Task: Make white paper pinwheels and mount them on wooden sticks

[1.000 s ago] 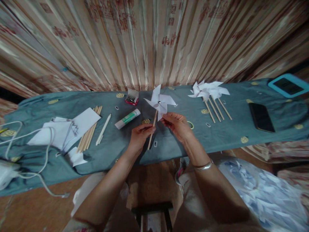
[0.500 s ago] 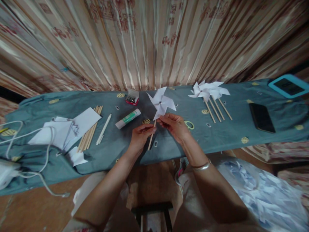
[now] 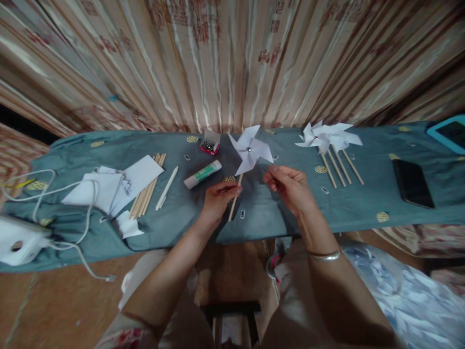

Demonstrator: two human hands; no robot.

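The person is holding a white paper pinwheel (image 3: pixel 250 150) up over the middle of the bench (image 3: pixel 363 208), its wheel facing the camera with a shiny pin at the hub. The left hand (image 3: pixel 217 199) is clenching the wooden stick (image 3: pixel 231 212) just under the wheel, with the lower end poking out below the fingers. The right hand (image 3: pixel 291 189) is hovering just beside the wheel's lower right blade with its fingertips bunched together (whether they are pinching anything, or touching the paper at all, is too blurred to tell).

The handling seems to be a light adjustment at one blade. It is probably going best if the left hand is gripping the stick firmly and staying clear of the blades. The right hand would do well to work only at the blade's outer tip and very gently, since thin paper creases easily and may tear around the pin.

Finished pinwheels (image 3: pixel 327 136) are lying well apart to the right. A glue stick (image 3: pixel 202 174) and a small pin box (image 3: pixel 209 144) are lying just left of the wheel. Spare sticks (image 3: pixel 147 191) and paper squares (image 3: pixel 109 186) are lying farther left.
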